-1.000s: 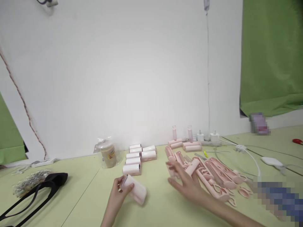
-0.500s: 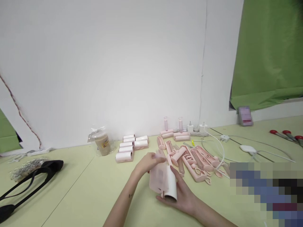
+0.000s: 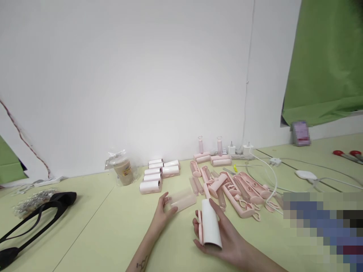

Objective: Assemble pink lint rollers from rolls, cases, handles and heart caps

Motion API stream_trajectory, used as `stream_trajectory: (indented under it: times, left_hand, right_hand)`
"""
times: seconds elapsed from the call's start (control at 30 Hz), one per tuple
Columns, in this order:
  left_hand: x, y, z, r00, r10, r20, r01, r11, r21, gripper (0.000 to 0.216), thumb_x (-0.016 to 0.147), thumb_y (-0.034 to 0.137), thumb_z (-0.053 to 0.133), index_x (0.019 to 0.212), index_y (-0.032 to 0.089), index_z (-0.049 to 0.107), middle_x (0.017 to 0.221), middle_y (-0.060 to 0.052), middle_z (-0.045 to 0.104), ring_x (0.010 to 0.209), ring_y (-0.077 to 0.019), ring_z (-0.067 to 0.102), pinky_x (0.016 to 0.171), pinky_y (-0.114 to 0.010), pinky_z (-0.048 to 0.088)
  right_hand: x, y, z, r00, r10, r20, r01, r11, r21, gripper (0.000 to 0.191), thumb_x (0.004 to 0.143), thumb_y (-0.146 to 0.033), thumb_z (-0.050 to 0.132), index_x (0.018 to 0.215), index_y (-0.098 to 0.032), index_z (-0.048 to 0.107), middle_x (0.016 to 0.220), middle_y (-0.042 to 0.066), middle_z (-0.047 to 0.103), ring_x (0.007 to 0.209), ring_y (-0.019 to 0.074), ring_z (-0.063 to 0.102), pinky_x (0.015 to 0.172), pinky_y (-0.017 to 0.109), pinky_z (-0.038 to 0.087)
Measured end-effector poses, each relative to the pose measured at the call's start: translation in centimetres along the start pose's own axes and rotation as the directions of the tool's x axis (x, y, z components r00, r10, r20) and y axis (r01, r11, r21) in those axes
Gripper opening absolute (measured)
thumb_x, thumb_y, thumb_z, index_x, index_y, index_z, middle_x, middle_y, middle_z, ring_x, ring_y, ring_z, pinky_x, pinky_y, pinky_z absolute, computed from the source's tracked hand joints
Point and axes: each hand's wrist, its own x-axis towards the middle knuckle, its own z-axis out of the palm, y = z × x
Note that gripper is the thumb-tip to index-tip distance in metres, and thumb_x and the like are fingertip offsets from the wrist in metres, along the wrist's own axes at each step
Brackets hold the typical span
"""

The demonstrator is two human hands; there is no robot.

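The white roll (image 3: 210, 223) is hiding part of the right hand (image 3: 232, 243). The left edge is cutting the black strap (image 3: 65, 199); coarse squares (image 3: 326, 226) are covering the lower right corner. The print (image 3: 126, 170) on the cup (image 3: 124, 178) is looking too small for reading.

the left grip (image 3: 164, 210) is holding a clear cover (image 3: 183, 200) by one end; the right grip (image 3: 227, 236) is clasping a white roll (image 3: 210, 223). beyond the right grip, pink parts (image 3: 217, 185) are lying on the table (image 3: 113, 234); beyond the left grip, other rolls (image 3: 150, 186) are resting.
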Motion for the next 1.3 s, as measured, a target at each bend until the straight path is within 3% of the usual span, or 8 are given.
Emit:
stream_trajectory:
  times: [0.1,0.2,0.33,0.53,0.8,1.0,1.17,1.3]
  left_hand:
    - [-1.2,1.1,0.7,0.987,0.139,-0.076,-0.124,0.977,0.172,0.069,0.061,0.040,0.068,0.119,0.019,0.038,0.128,-0.013,0.038,0.124,-0.0268,0.025,0.102,-0.042,0.019]
    - [-3.2,2.9,2.2,0.959,0.202,0.197,-0.228,0.966,0.119,0.039,0.077,0.045,0.049,0.108,0.021,0.048,0.111,-0.009,0.052,0.110,-0.0225,0.042,0.095,-0.036,0.029]
    - [-5.5,4.0,4.5,0.891,-0.075,0.449,0.111,0.992,-0.055,0.053,0.076,0.053,0.048,0.118,0.022,0.039,0.079,-0.002,0.057,0.061,-0.0136,0.053,0.054,-0.024,0.040]
    - [-5.7,4.7,4.3,0.965,-0.041,0.260,0.161,0.873,-0.461,0.055,0.071,0.042,0.061,0.117,0.019,0.041,0.082,-0.004,0.058,0.079,-0.0161,0.055,0.068,-0.023,0.042]
    - [-6.7,4.3,5.1,0.877,-0.177,0.446,0.390,0.804,-0.448,0.047,0.077,0.045,0.050,0.116,0.023,0.034,0.075,-0.003,0.057,0.050,-0.0141,0.055,0.040,-0.024,0.045]
    - [-6.8,3.9,5.4,0.863,-0.160,0.479,0.379,0.831,-0.406,0.034,0.078,0.044,0.049,0.103,0.022,0.043,0.068,0.001,0.054,0.047,-0.0114,0.054,0.038,-0.020,0.044]
    - [-6.8,3.9,5.4,0.866,-0.183,0.465,0.384,0.839,-0.386,0.034,0.077,0.047,0.050,0.099,0.021,0.044,0.059,0.002,0.053,0.043,-0.0107,0.051,0.036,-0.019,0.043]
    - [-6.7,3.7,5.7,0.889,-0.207,0.408,0.379,0.832,-0.406,0.041,0.076,0.051,0.050,0.104,0.023,0.043,0.051,0.005,0.051,0.040,-0.0110,0.049,0.034,-0.019,0.041]
  right_hand:
    - [-0.2,1.3,0.5,0.999,-0.014,-0.034,0.011,0.994,-0.105,0.037,0.075,-0.054,0.053,0.082,-0.018,0.056,0.072,0.002,0.060,0.067,0.0143,0.058,0.071,0.034,0.047]
    - [-0.2,2.5,0.8,0.993,-0.088,-0.075,0.060,0.945,-0.321,0.043,0.076,-0.059,0.047,0.077,-0.016,0.056,0.066,0.000,0.058,0.051,0.0125,0.055,0.052,0.027,0.044]
    - [0.3,3.4,0.6,0.982,-0.130,-0.137,0.048,0.874,-0.484,0.051,0.072,-0.066,0.043,0.069,-0.016,0.055,0.056,-0.002,0.054,0.039,0.0112,0.050,0.043,0.025,0.039]
    - [1.3,2.3,-0.6,0.920,-0.329,-0.212,0.197,0.857,-0.476,0.030,0.070,-0.047,0.057,0.065,-0.018,0.053,0.052,-0.005,0.049,0.044,0.0088,0.045,0.042,0.019,0.033]
    - [0.4,-0.6,0.3,0.650,-0.757,0.066,0.365,0.234,-0.901,0.025,0.066,-0.036,0.068,0.085,-0.019,0.068,0.059,-0.004,0.053,0.045,0.0071,0.035,0.042,0.019,0.028]
    - [0.0,0.3,0.6,0.760,-0.556,0.337,0.428,0.038,-0.903,0.029,0.079,-0.035,0.054,0.103,-0.023,0.065,0.090,0.005,0.061,0.069,0.0162,0.052,0.059,0.026,0.042]
    - [-0.2,0.5,0.0,0.753,-0.456,0.475,0.452,-0.168,-0.876,0.029,0.085,-0.033,0.044,0.107,-0.025,0.061,0.108,0.008,0.052,0.098,0.0224,0.049,0.082,0.033,0.039]
    - [-0.2,0.5,-0.3,0.764,-0.485,0.425,0.456,-0.059,-0.888,0.028,0.082,-0.030,0.048,0.107,-0.025,0.057,0.100,0.005,0.052,0.077,0.0163,0.053,0.071,0.028,0.042]
